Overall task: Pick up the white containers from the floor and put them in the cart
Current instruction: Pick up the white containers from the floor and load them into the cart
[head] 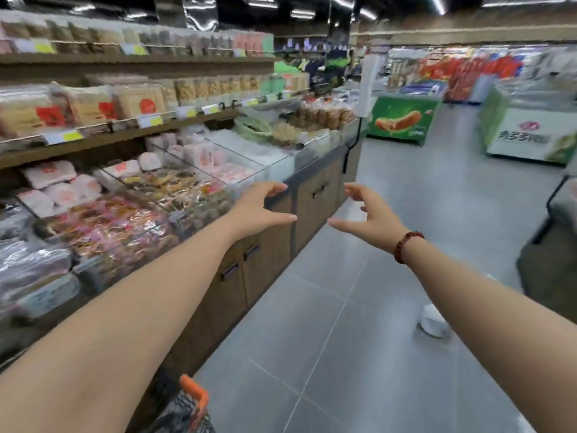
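Note:
Both my arms stretch forward over the grey tiled aisle. My left hand (263,209) and my right hand (370,215) face each other, fingers and thumbs spread, holding nothing. A white container (432,320) lies on the floor at the lower right, partly hidden behind my right forearm, which wears a bead bracelet. The cart (190,404), with an orange corner and dark wire mesh, shows at the bottom edge beneath my left arm.
Shelves and bins of packaged snacks (125,195) run along the left with wooden cabinets (268,254) below. A green chest freezer (402,120) and a white one (530,135) stand ahead. A dark stand (559,214) is at the right.

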Action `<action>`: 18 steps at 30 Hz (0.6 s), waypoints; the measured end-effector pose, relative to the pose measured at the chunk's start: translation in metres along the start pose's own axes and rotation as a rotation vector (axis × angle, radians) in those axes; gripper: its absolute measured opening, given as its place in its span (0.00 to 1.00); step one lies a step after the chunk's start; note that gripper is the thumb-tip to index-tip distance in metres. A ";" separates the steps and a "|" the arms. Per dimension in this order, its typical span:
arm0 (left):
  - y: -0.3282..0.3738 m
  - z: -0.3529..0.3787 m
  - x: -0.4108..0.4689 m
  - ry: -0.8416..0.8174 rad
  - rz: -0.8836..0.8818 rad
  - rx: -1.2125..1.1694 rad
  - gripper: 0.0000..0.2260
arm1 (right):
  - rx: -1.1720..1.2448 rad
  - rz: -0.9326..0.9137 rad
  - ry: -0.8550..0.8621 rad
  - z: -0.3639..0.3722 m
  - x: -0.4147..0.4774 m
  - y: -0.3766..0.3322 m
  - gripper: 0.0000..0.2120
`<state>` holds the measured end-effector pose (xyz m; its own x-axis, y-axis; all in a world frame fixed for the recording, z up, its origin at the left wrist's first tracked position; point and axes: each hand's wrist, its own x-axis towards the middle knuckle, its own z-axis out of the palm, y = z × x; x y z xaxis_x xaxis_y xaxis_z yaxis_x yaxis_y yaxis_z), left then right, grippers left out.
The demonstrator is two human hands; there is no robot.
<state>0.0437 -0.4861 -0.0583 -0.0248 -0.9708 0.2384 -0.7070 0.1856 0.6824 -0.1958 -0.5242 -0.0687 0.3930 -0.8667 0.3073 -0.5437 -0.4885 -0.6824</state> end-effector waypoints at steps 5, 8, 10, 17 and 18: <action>0.056 0.093 0.067 -0.192 0.171 0.014 0.30 | -0.027 0.196 0.155 -0.086 -0.035 0.078 0.36; 0.086 0.146 0.101 -0.265 0.225 -0.013 0.31 | -0.100 0.292 0.246 -0.125 -0.061 0.120 0.37; 0.103 0.183 0.120 -0.309 0.272 -0.040 0.31 | -0.124 0.368 0.292 -0.144 -0.076 0.147 0.37; 0.127 0.298 0.194 -0.508 0.351 -0.081 0.31 | -0.204 0.553 0.355 -0.184 -0.086 0.243 0.38; 0.127 0.312 0.208 -0.525 0.351 -0.095 0.31 | -0.218 0.566 0.356 -0.188 -0.080 0.257 0.38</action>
<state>-0.2719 -0.7120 -0.1372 -0.6039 -0.7901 0.1050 -0.5287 0.4956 0.6891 -0.5065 -0.5998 -0.1437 -0.2407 -0.9560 0.1677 -0.7439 0.0707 -0.6646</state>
